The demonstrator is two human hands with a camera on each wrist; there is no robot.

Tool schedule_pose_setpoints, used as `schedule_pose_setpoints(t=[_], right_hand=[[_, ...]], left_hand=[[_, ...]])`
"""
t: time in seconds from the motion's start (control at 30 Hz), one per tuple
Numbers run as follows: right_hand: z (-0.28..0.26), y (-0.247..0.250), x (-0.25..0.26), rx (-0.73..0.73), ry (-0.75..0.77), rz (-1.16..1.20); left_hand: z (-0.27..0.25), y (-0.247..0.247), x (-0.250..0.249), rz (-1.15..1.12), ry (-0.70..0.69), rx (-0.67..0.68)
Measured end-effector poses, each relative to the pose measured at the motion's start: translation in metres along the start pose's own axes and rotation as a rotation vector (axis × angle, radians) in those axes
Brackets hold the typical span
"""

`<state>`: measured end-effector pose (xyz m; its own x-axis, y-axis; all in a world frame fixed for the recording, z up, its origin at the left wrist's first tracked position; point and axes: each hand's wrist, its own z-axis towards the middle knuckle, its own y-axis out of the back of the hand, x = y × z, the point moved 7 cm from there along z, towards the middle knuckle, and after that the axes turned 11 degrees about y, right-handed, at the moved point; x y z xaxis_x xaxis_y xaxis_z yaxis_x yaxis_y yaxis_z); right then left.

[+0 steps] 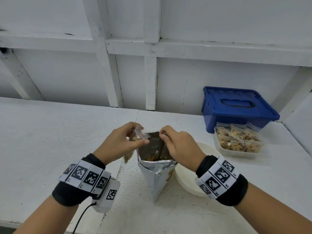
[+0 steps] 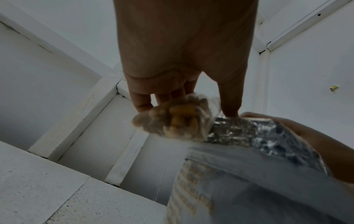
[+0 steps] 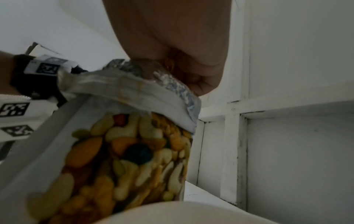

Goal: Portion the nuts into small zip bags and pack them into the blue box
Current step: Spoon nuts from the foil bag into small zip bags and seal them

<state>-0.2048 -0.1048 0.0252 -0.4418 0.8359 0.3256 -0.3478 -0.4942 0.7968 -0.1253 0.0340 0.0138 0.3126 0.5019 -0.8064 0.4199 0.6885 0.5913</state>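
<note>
While left hand [image 1: 120, 142] pinches zip bag [image 1: 135, 141], right hand [image 1: 179, 146] grips nut pouch [image 1: 157, 173] rim

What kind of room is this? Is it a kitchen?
Probably not a kitchen; more likely a plain workroom or storage corner. The white painted table meets a bare white panelled wall, with only a blue box and tub of bagged nuts.

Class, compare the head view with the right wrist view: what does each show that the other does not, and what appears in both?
Only the head view shows the blue box, lid on, the clear tub of filled bags, and the left hand holding a small zip bag. Only the right wrist view shows the nut picture printed on the pouch front. Both show the right hand gripping the foil pouch rim, and the white bowl.
</note>
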Motion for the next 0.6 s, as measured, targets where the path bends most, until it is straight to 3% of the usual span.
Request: schedule_pose_setpoints(t=[0.37, 0.6], right_hand=[[-0.003, 0.017, -0.029, -0.136, -0.361, 0.264], [-0.013, 0.036, -0.056, -0.331, -0.581, 0.433]], left_hand=[[0.002, -0.003, -0.002, 0.015, 0.007, 0.001], [0.001, 0.000, -0.003, 0.011, 0.024, 0.017]])
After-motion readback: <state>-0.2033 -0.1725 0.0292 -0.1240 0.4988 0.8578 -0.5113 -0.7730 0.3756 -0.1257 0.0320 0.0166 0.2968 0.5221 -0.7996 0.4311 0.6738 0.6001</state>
